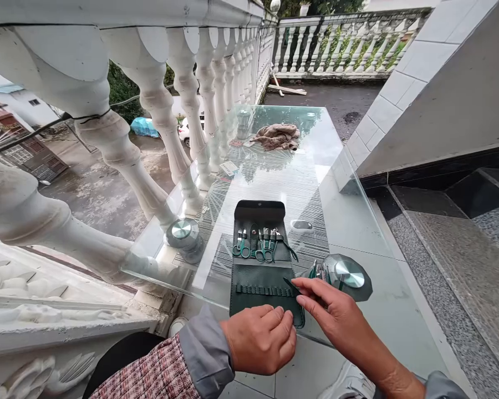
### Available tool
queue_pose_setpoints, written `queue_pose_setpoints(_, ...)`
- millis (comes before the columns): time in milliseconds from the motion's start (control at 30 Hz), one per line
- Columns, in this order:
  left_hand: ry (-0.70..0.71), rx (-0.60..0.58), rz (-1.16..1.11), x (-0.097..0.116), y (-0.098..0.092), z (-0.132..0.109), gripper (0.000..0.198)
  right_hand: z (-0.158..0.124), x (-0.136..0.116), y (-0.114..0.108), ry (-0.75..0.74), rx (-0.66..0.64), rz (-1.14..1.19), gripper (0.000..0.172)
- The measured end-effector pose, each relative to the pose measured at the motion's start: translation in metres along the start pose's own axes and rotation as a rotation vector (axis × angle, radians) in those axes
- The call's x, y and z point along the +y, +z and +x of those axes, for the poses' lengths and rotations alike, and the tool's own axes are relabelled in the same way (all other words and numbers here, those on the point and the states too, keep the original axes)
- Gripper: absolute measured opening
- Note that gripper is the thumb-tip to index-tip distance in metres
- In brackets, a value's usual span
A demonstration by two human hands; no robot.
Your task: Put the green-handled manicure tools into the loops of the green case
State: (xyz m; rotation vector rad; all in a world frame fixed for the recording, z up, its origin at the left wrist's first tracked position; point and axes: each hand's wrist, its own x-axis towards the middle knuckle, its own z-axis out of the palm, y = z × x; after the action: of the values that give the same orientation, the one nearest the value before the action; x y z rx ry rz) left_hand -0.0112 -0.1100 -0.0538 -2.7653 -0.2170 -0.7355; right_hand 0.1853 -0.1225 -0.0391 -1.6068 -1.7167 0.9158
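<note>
A dark green manicure case (243, 307) lies unfolded on the glass table. In its upper part, small scissors (268, 254), nail clippers (273, 235) and other green-handled tools sit under straps. The lower flap carries a row of narrow loops (260, 290). Between thumb and fingertips, my right hand (330, 310) pinches a slim dark green manicure tool (290, 285) above the flap's right edge; its exact kind is unclear. My left hand (261, 338) is closed, knuckles up, at the flap's near edge, and its fingertips are hidden. Several loose manicure tools (319, 271) lie right of the case.
The glass table (349, 221) stands on round metal-capped legs, one cap (349, 276) near my right hand. A crumpled brown cloth (276, 137) lies at the far end, with a small card (228, 168) nearer. A white balustrade (145, 100) runs along the left; granite steps (449, 238) rise on the right.
</note>
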Motion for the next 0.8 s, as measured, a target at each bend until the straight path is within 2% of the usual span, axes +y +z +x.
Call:
queue_pose_setpoints(67,-0.1,-0.021,-0.056,-0.001,-0.004,0.0,0.02,0.003,-0.002,0.003,0.037,-0.033,0.052,0.022)
queue_pose_setpoints(167,-0.336,-0.03,-0.138,-0.004,-0.01,0.002,0.02,0.007,-0.004,0.006,0.035,-0.025,0.1,0.024)
queue_pose_setpoints(233,-0.494,0.018,-0.13,-0.007,-0.013,0.003,0.02,0.009,-0.005,0.007,-0.043,0.019,0.064,0.026)
queue_pose_setpoints(300,-0.594,0.05,-0.073,-0.01,-0.014,0.003,0.024,0.009,-0.006,0.009,-0.165,0.069,-0.016,0.028)
queue_pose_setpoints(433,-0.578,-0.045,-0.029,-0.013,-0.008,0.002,0.023,0.007,-0.007,0.014,-0.404,0.111,-0.151,0.031)
queue_pose_setpoints(567,-0.576,-0.064,-0.049,-0.012,-0.006,-0.001,0.023,0.005,-0.009,0.011,-0.503,0.109,-0.186,0.031)
queue_pose_setpoints(633,-0.595,-0.037,-0.054,-0.012,-0.007,-0.001,0.024,0.006,-0.01,0.004,-0.473,0.167,-0.174,0.028)
queue_pose_setpoints(733,-0.625,0.004,-0.058,-0.015,-0.009,0.0,0.025,0.009,-0.009,-0.009,-0.325,0.297,-0.15,0.022)
queue_pose_setpoints(800,-0.635,0.011,-0.063,-0.017,-0.009,0.0,0.025,0.011,-0.008,-0.015,-0.264,0.335,-0.154,0.019)
